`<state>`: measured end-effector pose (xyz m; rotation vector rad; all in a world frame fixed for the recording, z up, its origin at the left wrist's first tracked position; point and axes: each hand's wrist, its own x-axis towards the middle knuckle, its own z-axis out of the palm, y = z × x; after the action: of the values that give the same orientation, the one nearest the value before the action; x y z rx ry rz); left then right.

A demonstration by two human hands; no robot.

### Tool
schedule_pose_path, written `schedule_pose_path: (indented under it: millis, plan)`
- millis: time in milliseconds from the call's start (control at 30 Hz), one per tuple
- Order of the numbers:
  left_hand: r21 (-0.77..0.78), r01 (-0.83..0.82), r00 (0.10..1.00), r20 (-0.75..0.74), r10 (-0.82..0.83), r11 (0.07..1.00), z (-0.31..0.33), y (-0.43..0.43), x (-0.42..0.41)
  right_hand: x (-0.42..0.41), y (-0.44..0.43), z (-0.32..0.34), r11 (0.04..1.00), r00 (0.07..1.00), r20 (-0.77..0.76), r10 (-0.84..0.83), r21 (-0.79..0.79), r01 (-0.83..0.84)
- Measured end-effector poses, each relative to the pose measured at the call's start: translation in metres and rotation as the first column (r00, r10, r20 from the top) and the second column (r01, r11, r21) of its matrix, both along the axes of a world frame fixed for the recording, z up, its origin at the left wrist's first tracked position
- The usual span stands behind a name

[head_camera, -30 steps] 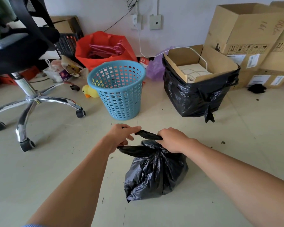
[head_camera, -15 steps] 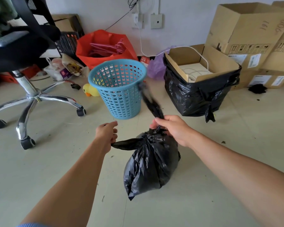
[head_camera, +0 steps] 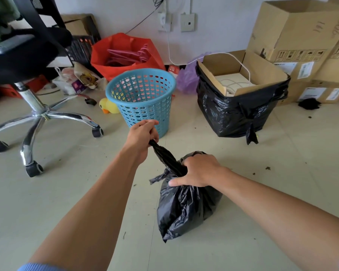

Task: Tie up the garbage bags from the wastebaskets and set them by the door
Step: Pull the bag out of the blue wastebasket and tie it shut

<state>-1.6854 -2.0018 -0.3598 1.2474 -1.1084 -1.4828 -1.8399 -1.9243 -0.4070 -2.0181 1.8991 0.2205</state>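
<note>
Okay: black garbage bag point(head_camera: 186, 210) on floor point(head_camera: 272, 192), centre foreground, neck bunched. Left grip point(head_camera: 143, 135) fisted round twisted bag tail, tail stretched taut up-left. Right grip point(head_camera: 200, 173) curled into bag neck, thumb straight along top. Blue wastebasket point(head_camera: 143, 98) upright just behind left grip. Yellow duck point(head_camera: 108, 106) beside basket. Bag-wrapped cardboard box point(head_camera: 235, 114) well apart, right. Office chair point(head_camera: 27, 61) far left.

garbage bag point(head_camera: 186, 208): glossy black | wastebasket point(head_camera: 143, 98): light blue lattice | toy duck point(head_camera: 108, 106): yellow, orange beak | tote point(head_camera: 123, 55): red | boxes point(head_camera: 294, 32): brown | floor point(head_camera: 67, 182): pale grey
</note>
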Motion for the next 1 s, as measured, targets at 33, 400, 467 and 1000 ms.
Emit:
schedule_pose_path:
  millis: [33,400,467,1000]
  plan:
    - [0.019,0.023,1.000,0.001,-0.023,1.000,0.000,0.000,0.001,0.000,0.002,-0.003,0.998,0.998,-0.056,-0.001,-0.066,-0.003]
    - [0.462,0.248,0.896,0.225,-0.383,0.852,-0.073,0.022,0.042,-0.015,0.002,-0.014,0.957,0.863,0.431,-0.265,0.008,0.290]
    - [0.379,0.202,0.948,0.154,-0.277,0.903,-0.068,0.015,0.039,-0.014,0.000,-0.019,0.928,0.829,0.447,-0.335,0.006,0.372]
    - [0.394,0.416,0.845,0.165,-0.508,0.820,-0.067,0.030,0.029,-0.033,-0.008,-0.012,0.665,0.034,0.671,-0.741,0.726,0.174]
